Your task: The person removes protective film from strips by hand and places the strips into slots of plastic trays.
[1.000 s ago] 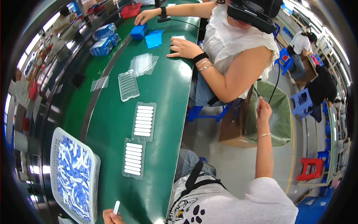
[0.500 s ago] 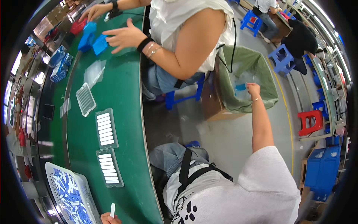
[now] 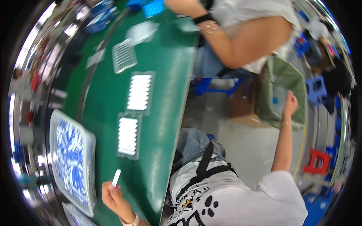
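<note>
The nearer tray (image 3: 138,132) lies on the counter (image 3: 162,124), the basket (image 3: 91,169) to its left, the farther tray (image 3: 150,92) just behind it. Before it is a strip (image 3: 116,178) in the left hand (image 3: 115,199); to its right, beyond the counter, stands the bin (image 3: 265,98).

Worktable (image 3: 166,90), parts basket (image 3: 89,162) and stools (image 3: 323,161) show a workshop.

A slim white stick (image 3: 116,178) juts, tilted, from the left grip (image 3: 114,198).

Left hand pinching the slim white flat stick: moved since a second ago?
Yes. Judged against the nearest clear rectangular plastic tray, the left hand has moved toward it, narrowing the gap.
</note>
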Action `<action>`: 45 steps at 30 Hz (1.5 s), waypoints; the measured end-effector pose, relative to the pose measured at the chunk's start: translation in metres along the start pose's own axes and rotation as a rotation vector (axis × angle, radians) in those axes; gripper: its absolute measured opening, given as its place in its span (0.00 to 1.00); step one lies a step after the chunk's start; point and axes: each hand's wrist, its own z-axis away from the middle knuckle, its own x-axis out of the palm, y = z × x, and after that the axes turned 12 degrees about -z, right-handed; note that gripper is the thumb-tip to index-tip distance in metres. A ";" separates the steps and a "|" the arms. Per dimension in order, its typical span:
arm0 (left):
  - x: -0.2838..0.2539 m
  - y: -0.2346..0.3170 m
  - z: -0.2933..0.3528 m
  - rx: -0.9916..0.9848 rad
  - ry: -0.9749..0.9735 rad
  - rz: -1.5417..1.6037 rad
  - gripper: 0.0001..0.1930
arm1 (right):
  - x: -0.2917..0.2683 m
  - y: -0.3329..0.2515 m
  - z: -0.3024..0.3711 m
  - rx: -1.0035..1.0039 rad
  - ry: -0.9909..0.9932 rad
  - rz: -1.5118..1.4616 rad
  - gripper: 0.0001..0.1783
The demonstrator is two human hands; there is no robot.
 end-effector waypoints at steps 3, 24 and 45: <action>0.006 -0.012 0.003 0.077 -0.003 0.042 0.13 | 0.005 -0.119 0.051 -0.004 0.066 -0.213 0.24; -0.020 -0.039 0.078 -0.306 0.464 0.066 0.14 | 0.323 -0.542 0.225 -2.235 -1.493 0.098 0.38; -0.059 -0.048 0.126 0.036 0.515 -0.179 0.03 | 0.019 -0.490 0.424 -1.557 -2.288 -0.819 0.31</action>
